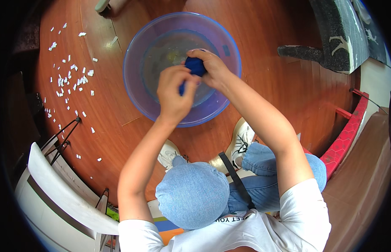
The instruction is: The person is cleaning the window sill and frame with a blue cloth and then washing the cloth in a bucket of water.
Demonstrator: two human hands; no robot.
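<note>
A translucent purple-blue plastic basin (135,104) stands on the wooden floor before me, with water (157,60) in its bottom. Above it my right hand (211,67) grips a bunched dark blue cloth (195,66). My left hand (176,91) is just to the left, blurred, its fingers curled around another blue part that shows between thumb and palm; whether both blue parts are one piece I cannot tell. Something small and yellow (172,56) shows in the water beyond the hands.
White paper scraps (83,80) lie scattered on the floor at the left. A white stool-like piece (63,186) is at lower left, a red hexagon-patterned edge (343,138) at right, and a dark patterned fabric (343,34) at upper right. My shoes (242,138) flank the basin's near side.
</note>
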